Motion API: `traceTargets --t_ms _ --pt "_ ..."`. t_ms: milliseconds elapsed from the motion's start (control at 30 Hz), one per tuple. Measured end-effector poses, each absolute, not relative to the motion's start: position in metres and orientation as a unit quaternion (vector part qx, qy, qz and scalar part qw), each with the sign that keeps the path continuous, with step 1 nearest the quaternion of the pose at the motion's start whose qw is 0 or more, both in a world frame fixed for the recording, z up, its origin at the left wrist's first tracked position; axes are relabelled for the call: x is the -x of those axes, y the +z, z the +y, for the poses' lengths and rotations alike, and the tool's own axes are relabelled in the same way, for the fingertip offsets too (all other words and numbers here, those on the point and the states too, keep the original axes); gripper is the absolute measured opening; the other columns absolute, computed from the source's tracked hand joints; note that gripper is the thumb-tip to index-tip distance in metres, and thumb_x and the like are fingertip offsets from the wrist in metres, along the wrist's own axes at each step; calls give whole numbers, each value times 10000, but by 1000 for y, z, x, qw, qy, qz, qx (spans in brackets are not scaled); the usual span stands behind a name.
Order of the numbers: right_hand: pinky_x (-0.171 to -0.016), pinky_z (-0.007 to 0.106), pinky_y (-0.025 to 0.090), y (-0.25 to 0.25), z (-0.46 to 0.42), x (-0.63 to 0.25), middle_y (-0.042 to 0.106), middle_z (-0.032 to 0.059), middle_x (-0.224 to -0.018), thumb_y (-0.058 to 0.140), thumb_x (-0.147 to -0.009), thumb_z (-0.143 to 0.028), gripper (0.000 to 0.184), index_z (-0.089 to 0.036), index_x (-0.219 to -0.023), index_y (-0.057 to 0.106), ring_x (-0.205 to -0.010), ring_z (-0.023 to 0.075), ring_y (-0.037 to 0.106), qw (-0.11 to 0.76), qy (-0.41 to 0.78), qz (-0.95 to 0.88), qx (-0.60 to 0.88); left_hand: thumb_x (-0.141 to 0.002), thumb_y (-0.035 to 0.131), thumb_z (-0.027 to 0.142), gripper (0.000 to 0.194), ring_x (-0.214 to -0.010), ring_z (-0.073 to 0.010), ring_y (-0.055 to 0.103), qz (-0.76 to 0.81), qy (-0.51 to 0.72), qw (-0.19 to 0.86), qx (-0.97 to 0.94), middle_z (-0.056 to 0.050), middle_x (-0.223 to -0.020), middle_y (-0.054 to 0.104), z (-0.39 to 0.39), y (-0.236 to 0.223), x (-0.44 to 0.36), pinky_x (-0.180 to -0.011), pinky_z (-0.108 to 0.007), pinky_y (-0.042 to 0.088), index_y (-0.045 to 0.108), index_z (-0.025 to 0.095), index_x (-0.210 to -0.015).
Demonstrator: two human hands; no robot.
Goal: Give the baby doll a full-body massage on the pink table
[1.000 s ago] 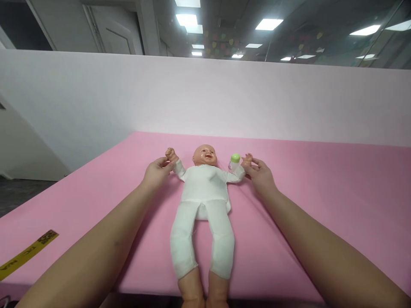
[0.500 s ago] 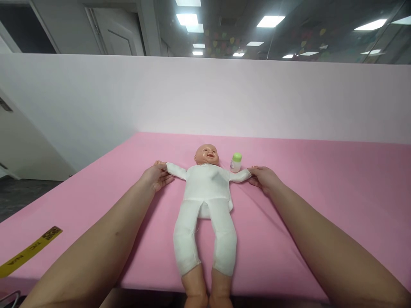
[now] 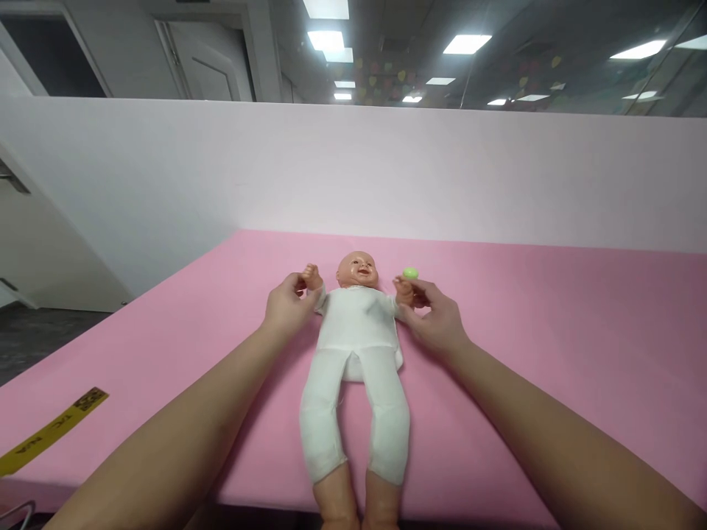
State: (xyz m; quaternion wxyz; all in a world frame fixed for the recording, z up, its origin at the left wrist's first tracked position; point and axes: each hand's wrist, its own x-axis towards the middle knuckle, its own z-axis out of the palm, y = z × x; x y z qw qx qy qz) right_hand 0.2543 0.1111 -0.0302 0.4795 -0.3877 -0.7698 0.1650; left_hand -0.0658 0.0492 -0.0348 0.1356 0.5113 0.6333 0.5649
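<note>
A baby doll (image 3: 356, 346) in a white bodysuit lies on its back on the pink mat (image 3: 552, 331), head away from me, bare feet over the near edge. My left hand (image 3: 288, 308) is closed around the doll's arm on the left, lifting it so the small fist points up beside the head. My right hand (image 3: 434, 316) grips the doll's other arm, also raised by the head. Just behind my right hand stands a small bottle with a green cap (image 3: 409, 273), mostly hidden.
A pale pink partition wall (image 3: 387, 169) rises behind the mat. A yellow tape strip (image 3: 52, 430) lies on the mat's near left corner. Grey floor shows at the far left, ceiling lights above.
Half a second ago the doll's arms lay stretched out sideways on the mat. Both hands have since brought them inward and up beside its head.
</note>
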Motion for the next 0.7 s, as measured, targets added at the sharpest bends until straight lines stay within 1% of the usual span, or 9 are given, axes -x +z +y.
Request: traceTargets --t_ms 100,200,300,400,467,567,633,700 --pt "-879 423 563 -29 101 -247 745 49 -1118 693 -905 -300 411 -305 -1316 674 -971 263 688 406 79 -853 319 -817 786 390 291 -1005 -276 654 628 506 105 -581 -63 -1070 737 42 -27 49 -910 -359 501 750 274 -1081" --pt "-942 434 532 -32 101 -242 750 41 -1092 651 -933 -223 386 -306 -1309 688 -1012 253 677 370 42 -897 239 -812 774 370 301 -1030 -292 650 601 456 106 -648 -71 -1075 736 38 -22 41 -960 -378 493 778 278 -1098" --pt "-967 435 519 -37 107 -242 747 35 -1140 660 -954 -201 365 -331 -1289 718 -1063 249 654 355 22 -914 193 -839 682 290 331 -1132 -291 639 584 367 72 -720 -57 -1174 727 37 -20 41 -999 -395 500 770 284 -1158" --pt "-953 442 525 -41 111 -243 738 39 -1175 692 -960 -228 329 -350 -1261 748 -1056 255 632 339 6 -923 180 -856 578 214 426 -1206 -277 622 573 270 14 -774 -33 -1276 705 35 -19 42 -1032 -403 499 736 280 -1246" --pt "-953 453 527 -41 111 -244 736 42 -1187 699 -954 -225 342 -354 -1266 749 -1045 260 626 326 -2 -929 176 -855 551 187 459 -1225 -266 617 565 241 -9 -789 -26 -1298 700 35 -18 42 -1044 -393 496 721 279 -1271" --pt "-970 468 522 -38 109 -242 740 41 -1190 691 -950 -209 353 -350 -1270 746 -1059 268 626 323 13 -928 184 -855 564 201 406 -1171 -254 636 573 238 -10 -784 -27 -1238 718 36 -20 41 -998 -369 509 733 287 -1214" --pt "-986 470 514 -36 106 -241 749 39 -1161 689 -943 -203 354 -330 -1270 739 -1065 267 637 336 51 -919 201 -865 594 254 336 -1112 -255 650 595 255 -7 -762 -40 -1161 730 38 -22 40 -948 -362 513 737 281 -1168" --pt "-961 461 524 -35 103 -240 758 40 -1115 687 -935 -216 357 -312 -1277 727 -1022 260 659 347 102 -903 234 -881 621 339 282 -1042 -258 658 620 280 -6 -733 -54 -1062 734 40 -24 38 -890 -357 509 735 259 -1126"
